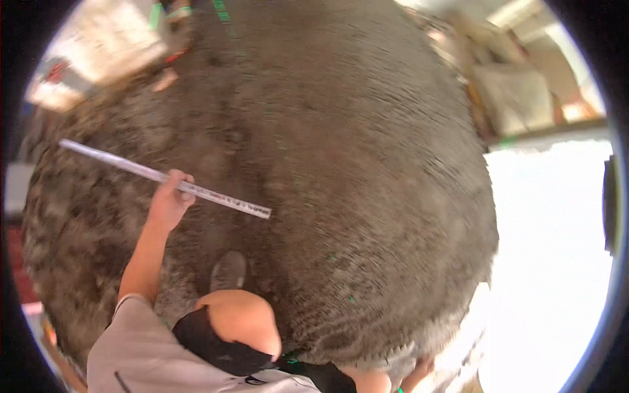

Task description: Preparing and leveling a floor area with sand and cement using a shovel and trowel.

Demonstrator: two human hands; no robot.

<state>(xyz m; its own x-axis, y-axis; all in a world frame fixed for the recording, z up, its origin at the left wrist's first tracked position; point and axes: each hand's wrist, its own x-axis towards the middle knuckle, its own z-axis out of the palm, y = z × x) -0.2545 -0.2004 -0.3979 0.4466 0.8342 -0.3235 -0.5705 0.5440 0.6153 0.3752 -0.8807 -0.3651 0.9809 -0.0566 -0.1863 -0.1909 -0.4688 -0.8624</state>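
Observation:
My left hand [175,193] is closed around a long, straight, pale bar [114,159] with dark print along part of it. The hand grips it near the middle, arm stretched forward. The bar slants across the left half of the view, its left end farther away and its right end nearer. It is held over a rough grey-brown ground surface [367,157]; whether it touches is hard to judge. My right hand cannot be made out; a blurred skin-coloured patch shows by the lower edge, right of my bent legs.
My shoe [228,270] stands on the ground below the bar. Pale sheets or boards [108,49] lie at the far left. At the far right, a grey bag-like bundle [514,98] sits beside a wall edge. A glaring white area [550,262] borders the ground on the right.

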